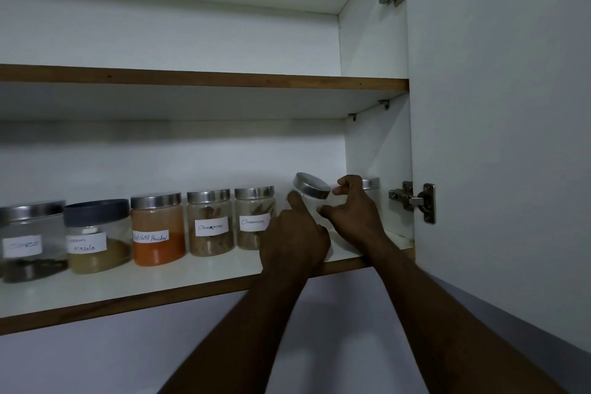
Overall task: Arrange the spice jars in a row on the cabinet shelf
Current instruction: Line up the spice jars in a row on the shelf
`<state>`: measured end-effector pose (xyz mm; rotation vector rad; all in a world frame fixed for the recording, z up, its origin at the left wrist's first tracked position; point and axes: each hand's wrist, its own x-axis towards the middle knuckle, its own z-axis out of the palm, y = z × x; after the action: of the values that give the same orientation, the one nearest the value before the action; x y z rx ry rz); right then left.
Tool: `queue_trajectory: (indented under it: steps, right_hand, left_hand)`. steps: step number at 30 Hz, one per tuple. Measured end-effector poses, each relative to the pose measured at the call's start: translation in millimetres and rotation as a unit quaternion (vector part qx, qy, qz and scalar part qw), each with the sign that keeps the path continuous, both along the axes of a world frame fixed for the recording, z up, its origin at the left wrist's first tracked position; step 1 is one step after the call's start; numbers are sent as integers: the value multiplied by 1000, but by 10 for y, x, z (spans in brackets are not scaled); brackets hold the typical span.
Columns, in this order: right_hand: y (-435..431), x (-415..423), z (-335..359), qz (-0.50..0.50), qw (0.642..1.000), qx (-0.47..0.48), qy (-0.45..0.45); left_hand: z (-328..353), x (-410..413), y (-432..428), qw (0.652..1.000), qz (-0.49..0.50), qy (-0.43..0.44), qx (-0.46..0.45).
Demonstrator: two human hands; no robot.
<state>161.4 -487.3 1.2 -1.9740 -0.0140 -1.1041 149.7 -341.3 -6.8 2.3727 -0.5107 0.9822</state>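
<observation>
Several spice jars stand in a row on the lower cabinet shelf (179,278): a steel-lidded jar (32,240), a dark-lidded masala jar (96,233), a red chilli powder jar (158,229) and two cinnamon jars (209,222) (254,217). Right of them a clear jar with a steel lid (311,189) is tilted between my hands. My left hand (294,233) holds its lower left side, index finger raised along the glass. My right hand (355,211) curls its fingertips against the jar's right side. Another steel-lidded jar (371,184) stands mostly hidden behind my right hand.
The upper shelf (204,77) hangs close above the jars. The cabinet's right wall (377,150) and the open door (499,137) with its hinge (412,200) bound the right end. The back wall lies just behind the row.
</observation>
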Motion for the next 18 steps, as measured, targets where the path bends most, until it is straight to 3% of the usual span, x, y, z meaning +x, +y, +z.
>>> queue_trajectory:
  steps: [2, 8, 12, 16, 18]
  right_hand:
    - [28, 2, 10, -21, 999, -13, 21]
    - [203, 156, 170, -107, 973, -201, 42]
    - [294, 354, 373, -127, 955, -235, 128]
    - [386, 561, 405, -156, 948, -257, 101]
    - [394, 649, 446, -118, 950, -267, 107]
  left_hand:
    - [8, 8, 2, 1000, -3, 23, -2]
    - [24, -54, 28, 998, -23, 28, -43]
    - [38, -103, 62, 999, -16, 29, -32]
    - [41, -90, 81, 998, -17, 49, -33]
    - [38, -47, 88, 998, -18, 58, -21]
